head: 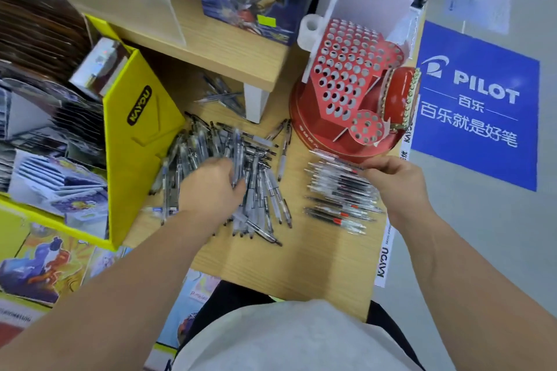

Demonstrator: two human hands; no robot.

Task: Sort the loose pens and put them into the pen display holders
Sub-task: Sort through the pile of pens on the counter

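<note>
Pens sit in two groups on the wooden table (301, 265). On the right is the sorted row (340, 199), clear barrels with black and red parts lying parallel. The right hand (394, 178) is at the row's far end, its fingertips (366, 167) pinching one clear pen (334, 157) by its end, just beside the row. The loose pile (259, 190) lies jumbled left of the row. The left hand (211, 187) is on top of it, with thumb and curled fingers closed round a few pens; blur hides how many. A yellow box (135, 129) stands just beside the pile. Farther back, the red pen display holder (346, 78) shows many round holes. A few stray pens (220, 93) lie under the shelf (229, 57).
</note>
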